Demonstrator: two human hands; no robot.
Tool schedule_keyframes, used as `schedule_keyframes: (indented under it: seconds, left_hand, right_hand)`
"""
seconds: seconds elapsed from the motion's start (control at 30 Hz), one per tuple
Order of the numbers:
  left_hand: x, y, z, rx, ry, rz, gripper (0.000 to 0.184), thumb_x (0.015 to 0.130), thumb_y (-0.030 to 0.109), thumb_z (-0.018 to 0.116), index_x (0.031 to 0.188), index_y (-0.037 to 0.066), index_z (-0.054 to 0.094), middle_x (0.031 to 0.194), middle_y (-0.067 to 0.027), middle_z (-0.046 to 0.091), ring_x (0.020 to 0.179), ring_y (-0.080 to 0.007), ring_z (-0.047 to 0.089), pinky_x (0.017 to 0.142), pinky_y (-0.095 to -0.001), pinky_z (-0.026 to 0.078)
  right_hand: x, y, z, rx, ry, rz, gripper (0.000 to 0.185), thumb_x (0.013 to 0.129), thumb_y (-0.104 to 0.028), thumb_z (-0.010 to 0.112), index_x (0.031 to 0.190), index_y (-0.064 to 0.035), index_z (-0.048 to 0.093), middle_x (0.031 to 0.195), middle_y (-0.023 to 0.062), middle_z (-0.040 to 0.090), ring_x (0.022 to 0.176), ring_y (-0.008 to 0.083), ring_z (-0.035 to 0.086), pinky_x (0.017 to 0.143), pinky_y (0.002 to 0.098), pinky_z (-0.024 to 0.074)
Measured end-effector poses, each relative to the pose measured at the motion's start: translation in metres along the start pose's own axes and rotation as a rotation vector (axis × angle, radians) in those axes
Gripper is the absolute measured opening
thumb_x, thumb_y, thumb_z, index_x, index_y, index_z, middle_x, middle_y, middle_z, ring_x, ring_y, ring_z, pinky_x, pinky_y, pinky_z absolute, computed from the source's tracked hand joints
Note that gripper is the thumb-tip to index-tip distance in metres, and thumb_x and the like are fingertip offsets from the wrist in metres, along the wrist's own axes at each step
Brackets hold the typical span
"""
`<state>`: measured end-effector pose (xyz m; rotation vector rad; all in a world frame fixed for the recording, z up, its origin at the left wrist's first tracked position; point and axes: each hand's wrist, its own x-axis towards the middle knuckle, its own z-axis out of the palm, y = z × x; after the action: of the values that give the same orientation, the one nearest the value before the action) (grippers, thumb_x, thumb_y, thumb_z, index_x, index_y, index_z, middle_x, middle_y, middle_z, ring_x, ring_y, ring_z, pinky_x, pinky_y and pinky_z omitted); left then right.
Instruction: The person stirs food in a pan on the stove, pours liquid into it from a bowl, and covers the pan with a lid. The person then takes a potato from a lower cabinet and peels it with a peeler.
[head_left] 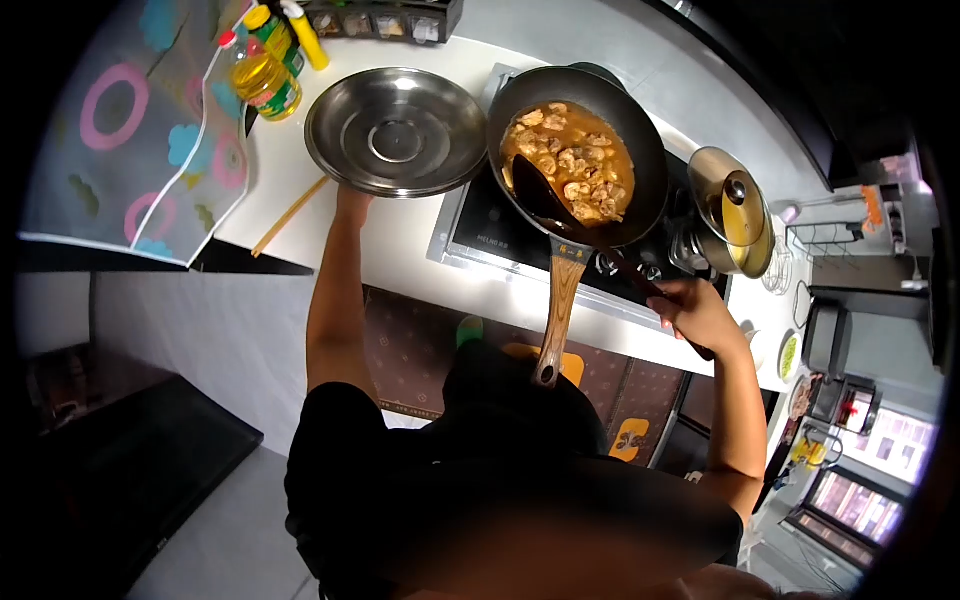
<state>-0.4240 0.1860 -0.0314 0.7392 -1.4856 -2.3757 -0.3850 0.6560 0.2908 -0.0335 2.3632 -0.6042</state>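
My left hand point(355, 200) is at the near rim of a wide, shallow stainless steel plate point(395, 125) and holds it beside the stove, its fingers mostly hidden beneath. The plate has nothing on it. My right hand point(697, 315) is closed around the dark handle of a black spatula point(538, 190). The spatula's head rests in a deep wok point(640, 130) on the hob. Chunks of meat in brown sauce point(580, 165) fill the wok's bottom. Its wooden handle point(563, 300) points toward me, untouched by either hand.
Right of the wok stands a pot with a glass lid point(730, 195). Wooden chopsticks point(290, 217) lie on the white counter point(400, 235). An oil bottle point(265, 80) and a spice rack point(385, 20) stand at the back left. A plate of chopped greens point(789, 356) sits far right.
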Motion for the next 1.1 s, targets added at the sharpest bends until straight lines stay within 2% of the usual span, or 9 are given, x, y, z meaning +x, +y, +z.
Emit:
schedule_keyframes:
  seconds: [0.03, 0.07, 0.1, 0.2, 0.23, 0.37, 0.53, 0.77, 1.1]
  left_hand:
    - [0.017, -0.019, -0.007, 0.149, -0.018, 0.126, 0.035, 0.085, 0.023, 0.055, 0.116, 0.006, 0.049, 0.115, -0.0064, 0.053, 0.105, -0.0161, 0.049, 0.087, -0.0308, 0.04]
    - [0.02, -0.016, 0.001, 0.296, -0.036, 0.254, 0.035, 0.085, 0.024, 0.055, 0.115, 0.007, 0.05, 0.114, -0.0067, 0.054, 0.106, -0.0171, 0.049, 0.087, -0.0335, 0.04]
    - [0.019, -0.015, 0.007, 0.717, 0.002, 0.696, 0.039, 0.083, 0.024, 0.056, 0.118, 0.008, 0.049, 0.115, -0.0084, 0.055, 0.106, -0.0197, 0.05, 0.087, -0.0353, 0.039]
    - [0.005, -0.002, 0.029, 1.268, 0.252, 0.929, 0.045, 0.078, 0.027, 0.062, 0.117, 0.009, 0.05, 0.115, -0.0101, 0.054, 0.106, -0.0234, 0.05, 0.089, -0.0354, 0.038]
    - [0.014, -0.015, 0.023, 1.119, 0.215, 0.846, 0.053, 0.072, 0.03, 0.067, 0.117, 0.007, 0.05, 0.116, -0.01, 0.053, 0.109, -0.0257, 0.048, 0.091, -0.0368, 0.036]
    - [0.046, -0.037, 0.035, 0.544, 0.227, 1.089, 0.053, 0.07, 0.026, 0.069, 0.116, 0.005, 0.05, 0.117, -0.0112, 0.052, 0.109, -0.0278, 0.048, 0.09, -0.0387, 0.037]
    - [0.053, -0.021, 0.054, 0.723, 0.258, 1.145, 0.052, 0.071, 0.024, 0.068, 0.115, 0.005, 0.05, 0.118, -0.0117, 0.052, 0.108, -0.0282, 0.048, 0.089, -0.0385, 0.038]
    - [0.058, -0.012, 0.064, 0.839, 0.225, 1.204, 0.05, 0.071, 0.021, 0.068, 0.115, 0.004, 0.05, 0.118, -0.0124, 0.052, 0.107, -0.0287, 0.049, 0.087, -0.0381, 0.039]
    - [0.063, 0.001, 0.074, 0.936, 0.195, 1.299, 0.047, 0.072, 0.016, 0.067, 0.114, 0.003, 0.05, 0.118, -0.0135, 0.051, 0.106, -0.0294, 0.049, 0.085, -0.0377, 0.041]
  right_hand:
    - [0.01, 0.018, 0.005, -0.235, 0.119, -0.124, 0.025, 0.079, -0.016, 0.061, 0.101, -0.0035, 0.064, 0.052, 0.0044, 0.053, 0.042, 0.0096, 0.05, 0.044, 0.0249, 0.0411]
    - [0.01, 0.017, 0.005, -0.167, 0.127, -0.07, 0.025, 0.079, -0.016, 0.061, 0.101, -0.0032, 0.064, 0.052, 0.0044, 0.053, 0.042, 0.0094, 0.049, 0.044, 0.0247, 0.0408]
    - [0.009, 0.014, 0.004, -0.101, 0.132, -0.017, 0.025, 0.079, -0.016, 0.061, 0.101, -0.0028, 0.063, 0.052, 0.0045, 0.053, 0.041, 0.0092, 0.049, 0.043, 0.0246, 0.0405]
    - [0.002, 0.017, 0.003, 0.175, 0.102, 0.016, 0.024, 0.081, -0.015, 0.059, 0.099, 0.0004, 0.063, 0.053, 0.0042, 0.053, 0.04, 0.0088, 0.047, 0.041, 0.0228, 0.0389]
    - [0.0, 0.02, 0.002, 0.283, 0.092, 0.024, 0.024, 0.082, -0.015, 0.058, 0.098, 0.0012, 0.062, 0.053, 0.0039, 0.053, 0.039, 0.0087, 0.047, 0.04, 0.0224, 0.0386]
    - [-0.002, 0.027, 0.004, 0.585, 0.054, 0.071, 0.021, 0.084, -0.013, 0.056, 0.096, 0.0028, 0.061, 0.054, 0.0044, 0.054, 0.039, 0.01, 0.048, 0.038, 0.0217, 0.0392]
    - [0.015, 0.03, 0.024, 0.87, -0.089, 0.117, 0.025, 0.081, -0.015, 0.06, 0.096, 0.0051, 0.059, 0.056, 0.0081, 0.055, 0.039, 0.0126, 0.049, 0.036, 0.0231, 0.0395]
    - [0.02, 0.024, 0.03, 0.678, -0.036, 0.146, 0.026, 0.081, -0.015, 0.061, 0.097, 0.0056, 0.059, 0.058, 0.0086, 0.057, 0.037, 0.0134, 0.049, 0.036, 0.024, 0.0394]
    - [0.006, 0.037, 0.025, 1.074, -0.004, 0.164, 0.028, 0.085, -0.018, 0.053, 0.101, 0.0052, 0.057, 0.056, 0.0033, 0.051, 0.038, 0.0096, 0.047, 0.036, 0.0203, 0.0413]
